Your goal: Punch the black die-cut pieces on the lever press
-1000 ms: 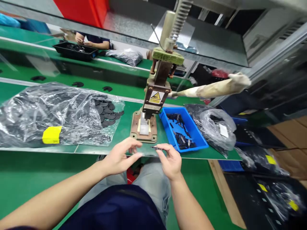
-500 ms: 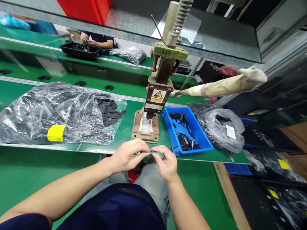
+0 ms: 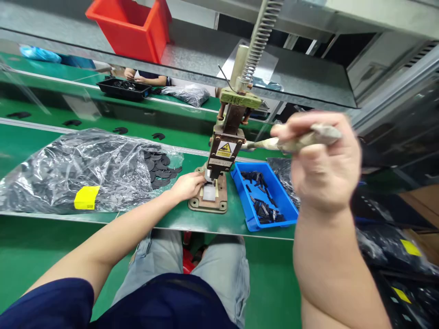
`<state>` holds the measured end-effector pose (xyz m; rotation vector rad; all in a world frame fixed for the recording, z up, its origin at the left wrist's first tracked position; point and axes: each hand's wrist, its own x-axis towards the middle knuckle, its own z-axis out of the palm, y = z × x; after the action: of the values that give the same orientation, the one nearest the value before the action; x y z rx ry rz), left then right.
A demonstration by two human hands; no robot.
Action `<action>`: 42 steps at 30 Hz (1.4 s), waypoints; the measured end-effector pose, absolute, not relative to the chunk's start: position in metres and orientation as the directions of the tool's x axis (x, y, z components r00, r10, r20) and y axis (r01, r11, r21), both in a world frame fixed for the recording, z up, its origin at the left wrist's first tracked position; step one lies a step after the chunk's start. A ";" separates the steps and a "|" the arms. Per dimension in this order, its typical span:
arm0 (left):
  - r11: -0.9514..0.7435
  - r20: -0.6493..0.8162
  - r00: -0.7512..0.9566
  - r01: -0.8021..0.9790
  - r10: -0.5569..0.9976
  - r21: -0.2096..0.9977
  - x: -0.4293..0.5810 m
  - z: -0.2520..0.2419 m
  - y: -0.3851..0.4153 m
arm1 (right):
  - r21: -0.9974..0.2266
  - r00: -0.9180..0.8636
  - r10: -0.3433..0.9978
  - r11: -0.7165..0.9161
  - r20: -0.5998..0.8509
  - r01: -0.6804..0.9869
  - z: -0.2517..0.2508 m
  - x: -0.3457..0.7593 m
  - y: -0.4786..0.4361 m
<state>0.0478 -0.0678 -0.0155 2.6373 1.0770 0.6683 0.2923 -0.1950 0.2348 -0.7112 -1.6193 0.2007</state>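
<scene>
A hand press (image 3: pixel 227 145) with a warning label stands on the green bench. At its foot, my left hand (image 3: pixel 188 186) reaches in from the left, fingertips pinched under the ram. A small black part (image 3: pixel 209 183) shows at those fingertips, mostly hidden by fingers and ram. My right hand (image 3: pixel 324 171), raised and somewhat blurred, is wrapped round the end of the press's cloth-wrapped lever (image 3: pixel 269 144). Below the ram lies a pale plate (image 3: pixel 209 192) on the rusty base (image 3: pixel 194 204).
Right of the press stands a blue bin (image 3: pixel 254 224) of small black parts. A clear bag (image 3: pixel 113 160) of flat black pieces lies on the left. Curved black pieces (image 3: pixel 158 136) rest behind. A red bin (image 3: pixel 137 39) sits on the overhead shelf. Across the bench, another person's hands (image 3: pixel 135 77) are working.
My hands were together at the bench edge, holding a small dark part. The left has moved forward to the press base, and the right has gone up and right onto the lever.
</scene>
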 end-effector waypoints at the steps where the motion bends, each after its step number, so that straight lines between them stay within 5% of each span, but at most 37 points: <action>1: -0.726 0.328 0.648 0.596 0.688 0.344 0.050 -0.015 -0.068 | -0.507 -0.012 0.539 0.798 0.842 0.325 0.232 0.287 -0.196; 10: -0.764 0.337 0.688 0.543 0.643 0.348 0.055 -0.012 -0.065 | -0.332 -0.008 0.395 0.781 0.919 0.530 0.123 0.284 -0.232; 16: -0.763 0.315 0.704 0.516 0.636 0.389 0.051 -0.006 -0.062 | -0.352 0.135 0.346 0.707 0.929 0.613 0.066 0.280 -0.233; 24: -0.473 0.065 0.469 0.871 0.881 0.128 -0.018 0.008 0.011 | -0.321 0.112 0.325 0.712 0.939 0.624 0.061 0.275 -0.230; 27: -0.423 -0.116 0.435 0.899 0.893 0.112 -0.028 0.006 0.033 | -0.338 0.133 0.328 0.714 0.935 0.613 0.060 0.273 -0.232; 31: -0.446 -0.163 0.466 0.883 0.870 0.149 -0.020 0.006 0.044 | -0.351 0.149 0.332 0.710 0.931 0.610 0.058 0.272 -0.232; 36: -0.527 -0.073 0.559 0.811 0.826 0.254 -0.012 0.009 0.038 | -0.338 0.121 0.337 0.717 0.934 0.610 0.058 0.273 -0.232; 39: -0.527 0.114 0.543 0.711 0.832 0.465 -0.009 0.007 0.024 | -0.339 0.123 0.337 0.712 0.933 0.615 0.058 0.272 -0.233; 42: -0.367 0.081 0.477 0.545 0.875 0.754 -0.001 0.001 0.005 | -0.352 0.134 0.349 0.696 0.928 0.626 0.057 0.272 -0.234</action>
<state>-0.0009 0.0052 0.0013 2.0581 1.1711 0.6354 0.2720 -0.2342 0.0570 -0.8517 -1.4732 -0.2408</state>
